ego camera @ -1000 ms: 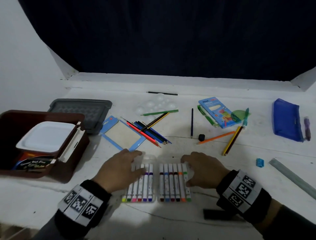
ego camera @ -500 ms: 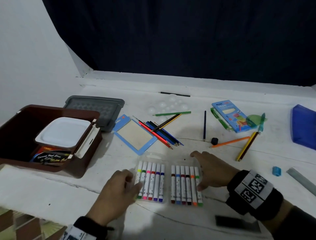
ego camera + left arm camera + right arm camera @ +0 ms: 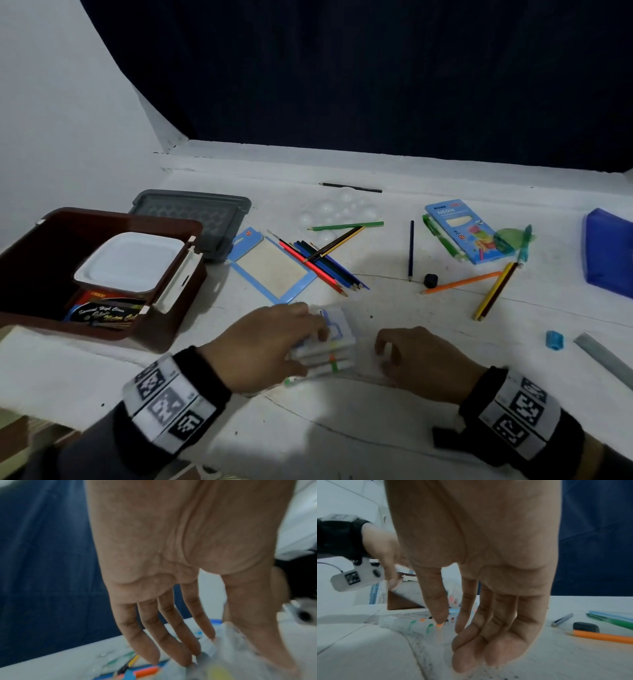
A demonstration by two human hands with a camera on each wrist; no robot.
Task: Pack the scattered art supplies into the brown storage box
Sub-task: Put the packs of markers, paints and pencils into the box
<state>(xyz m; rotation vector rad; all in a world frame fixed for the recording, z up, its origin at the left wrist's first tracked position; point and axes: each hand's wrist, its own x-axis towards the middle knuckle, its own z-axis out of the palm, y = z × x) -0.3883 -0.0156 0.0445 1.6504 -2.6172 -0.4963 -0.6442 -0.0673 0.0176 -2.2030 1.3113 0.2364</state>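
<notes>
A clear marker case (image 3: 329,349) lies folded shut near the table's front edge, with white marker barrels showing at its side. My left hand (image 3: 267,346) lies over it and holds it between fingers and thumb; the left wrist view shows the case (image 3: 223,642) between them. My right hand (image 3: 421,363) hovers just right of the case with fingers loosely curled, and its thumb tip touches the case's edge (image 3: 419,624). The brown storage box (image 3: 161,335) stands open at the left, holding a white tub (image 3: 130,260) and a dark packet.
A grey lid (image 3: 191,212) lies behind the box. Scattered beyond the hands are a blue card (image 3: 270,270), coloured pencils (image 3: 325,267), a clear palette (image 3: 339,209), a black eraser (image 3: 430,280), a neon pencil box (image 3: 466,229), a blue pouch (image 3: 609,253), a sharpener (image 3: 554,340) and a ruler (image 3: 603,359).
The marker case lay open in two halves; now it is folded shut under my left hand. My right hand has come off it and drawn back a little to the right.
</notes>
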